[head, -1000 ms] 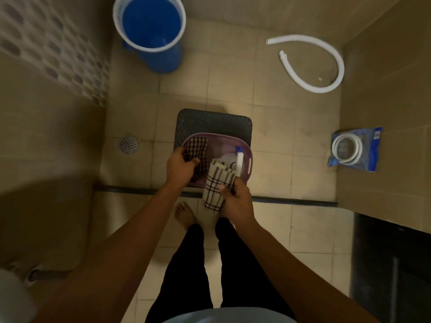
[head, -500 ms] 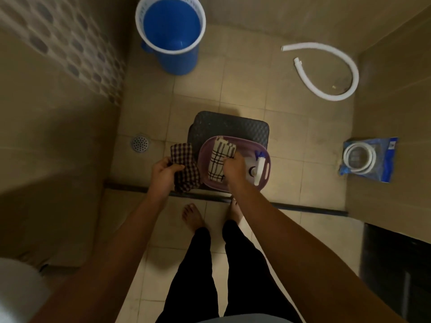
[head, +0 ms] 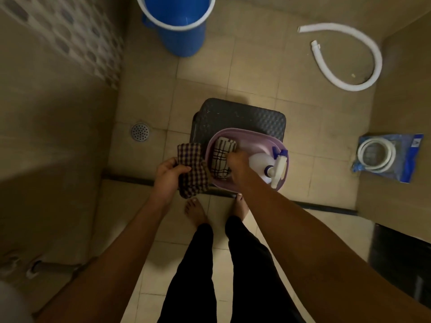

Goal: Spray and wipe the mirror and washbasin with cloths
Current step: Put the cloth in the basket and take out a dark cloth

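Observation:
A purple plastic basin (head: 254,132) sits on a dark stool (head: 242,115) on the bathroom floor. Inside it lie a white cloth with dark checks (head: 221,157) and a white spray bottle (head: 268,166) with a blue-tipped nozzle. My left hand (head: 168,176) grips a dark red checked cloth (head: 191,169), held just left of the basin. My right hand (head: 238,166) reaches into the basin and rests on the white checked cloth, next to the spray bottle. Whether its fingers are closed on the cloth is hidden.
A blue bucket (head: 179,24) stands at the back. A white corrugated hose (head: 349,61) curls on the floor at right. A bagged white hose (head: 387,157) leans near the right wall. A floor drain (head: 140,132) lies left of the stool. Tiled walls close in on both sides.
My right hand lowered the white checked cloth and spray bottle into the basin. My left hand drew the dark checked cloth out of the basin to its left side.

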